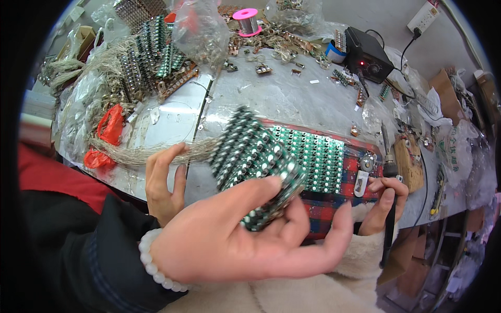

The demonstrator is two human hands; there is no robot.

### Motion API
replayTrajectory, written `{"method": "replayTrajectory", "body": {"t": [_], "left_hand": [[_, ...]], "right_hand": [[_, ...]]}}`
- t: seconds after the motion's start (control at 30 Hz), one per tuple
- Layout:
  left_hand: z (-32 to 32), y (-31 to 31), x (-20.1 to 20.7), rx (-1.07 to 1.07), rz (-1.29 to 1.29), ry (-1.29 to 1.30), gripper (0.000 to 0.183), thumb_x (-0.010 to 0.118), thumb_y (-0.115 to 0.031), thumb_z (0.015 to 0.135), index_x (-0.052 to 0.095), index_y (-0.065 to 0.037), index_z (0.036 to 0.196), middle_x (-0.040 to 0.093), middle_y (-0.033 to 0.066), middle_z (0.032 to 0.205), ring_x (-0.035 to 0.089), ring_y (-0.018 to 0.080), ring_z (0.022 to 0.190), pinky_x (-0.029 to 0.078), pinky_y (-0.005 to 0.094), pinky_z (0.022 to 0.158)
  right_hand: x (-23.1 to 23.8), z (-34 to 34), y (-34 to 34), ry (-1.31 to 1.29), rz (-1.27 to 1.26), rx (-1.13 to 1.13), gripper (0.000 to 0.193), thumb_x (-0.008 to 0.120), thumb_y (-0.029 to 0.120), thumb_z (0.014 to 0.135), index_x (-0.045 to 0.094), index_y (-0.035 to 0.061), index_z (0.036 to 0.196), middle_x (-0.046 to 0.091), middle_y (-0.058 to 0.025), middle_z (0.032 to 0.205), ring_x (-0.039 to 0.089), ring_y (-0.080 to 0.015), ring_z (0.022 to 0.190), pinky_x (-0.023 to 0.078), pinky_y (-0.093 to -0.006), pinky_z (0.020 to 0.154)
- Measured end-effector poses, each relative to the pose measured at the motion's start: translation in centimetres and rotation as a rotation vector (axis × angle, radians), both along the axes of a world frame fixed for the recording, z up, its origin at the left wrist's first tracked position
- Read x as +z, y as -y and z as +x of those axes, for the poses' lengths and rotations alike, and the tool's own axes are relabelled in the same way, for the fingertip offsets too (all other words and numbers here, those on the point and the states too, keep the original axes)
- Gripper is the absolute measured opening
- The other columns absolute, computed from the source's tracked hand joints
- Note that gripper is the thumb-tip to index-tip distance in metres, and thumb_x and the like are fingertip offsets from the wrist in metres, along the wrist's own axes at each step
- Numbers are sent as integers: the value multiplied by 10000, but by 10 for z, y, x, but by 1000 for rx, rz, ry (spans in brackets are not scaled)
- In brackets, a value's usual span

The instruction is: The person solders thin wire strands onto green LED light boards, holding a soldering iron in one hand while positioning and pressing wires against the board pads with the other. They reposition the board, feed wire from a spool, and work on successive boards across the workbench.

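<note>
From the left, a co-worker's hand with a white bead bracelet reaches across, holding a blurred stack of green circuit boards by its near edge. Behind that hand is my left hand, fingers bent and apart, beside a bundle of thin pale wires; its wrist is hidden. More green circuit boards with rows of small black and white parts lie on a red and blue checked cloth. At the right, my right hand, in a fluffy cream sleeve, has its fingers closed round a soldering iron, tip pointing away.
A black soldering station with a lit red light stands at the back right. A pink solder spool and heaps of small parts lie at the back. Stacked boards, plastic bags and a red bag fill the left. A wooden block is near the iron.
</note>
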State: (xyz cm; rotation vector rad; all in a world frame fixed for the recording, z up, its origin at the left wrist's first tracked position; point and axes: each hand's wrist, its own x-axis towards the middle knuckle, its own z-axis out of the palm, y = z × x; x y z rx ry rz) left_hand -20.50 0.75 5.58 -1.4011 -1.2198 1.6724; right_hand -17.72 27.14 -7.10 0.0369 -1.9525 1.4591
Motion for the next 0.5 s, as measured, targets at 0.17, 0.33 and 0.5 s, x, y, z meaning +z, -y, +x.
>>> {"method": "replayTrajectory", "body": {"t": [0.17,0.33,0.5], "left_hand": [[-12,-23,-8,54,146,157,433,484,5,800,446,-171,1193,493,33,1139,518,148,1008,540,431,756],[-36,-42,-39,100,546,795,374,526,-80,793,498,-128,1163,496,74,1206,505,192,1089,513,433,839],[-45,-73,-64,-58,838,1159,356,569,-165,786,551,-85,1132,499,115,1272,492,236,1169,485,434,923]], "right_hand": [[1,2,0,0,-94,2,285,476,260,970,537,-6,1053,544,-74,789,531,-155,768,444,-317,819],[5,5,-3,72,-57,-27,293,500,264,960,538,-1,1079,556,-67,833,529,-143,781,444,-297,809],[6,4,-4,97,-78,-20,277,523,255,963,542,11,1093,578,-69,916,553,-145,845,450,-284,804]]}}
